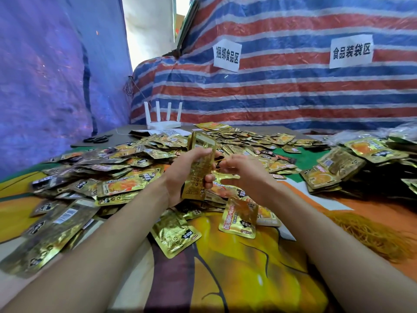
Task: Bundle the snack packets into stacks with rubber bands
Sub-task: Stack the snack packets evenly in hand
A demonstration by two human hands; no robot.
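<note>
Left fingers around packet stack

packets: gold | tarp: red-blue-white stripes | bands: seemingly orange-tan

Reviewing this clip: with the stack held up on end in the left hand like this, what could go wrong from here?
1. The stack of packets stands on end, gripped by the left hand alone. No band shows around it, so the glossy packets might fan out or slip into the loose pile.
2. The right hand is beside the stack, but the rubber bands lie in a heap off to the right. Reaching there would likely leave the stack held one-handed.
</note>
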